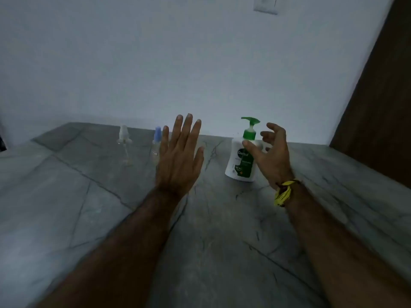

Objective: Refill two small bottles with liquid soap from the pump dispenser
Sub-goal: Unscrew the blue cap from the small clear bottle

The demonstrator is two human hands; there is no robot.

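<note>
Fingers (186,130) of the left hand (178,161) are spread straight and wide, holding nothing, hovering above the grey veined stone bench (211,230). Those of the right hand (270,156) are half curled around empty air, cupped just at three o'clock of the white plastic pump dispenser with the green pump head (241,156), and whether the thumb touches its shoulder I cannot tell. At eleven o'clock of the left hand stands a small clear bottle with a blue cap (156,145), partly hidden behind its fingers; further toward nine o'clock, well apart, stands a small clear bottle with a white spray top (124,141). Both small bottles look capped and too blurred to show any soap. By my reckoning nothing is refilled: uncapping, pumping and closing both remain.
</note>
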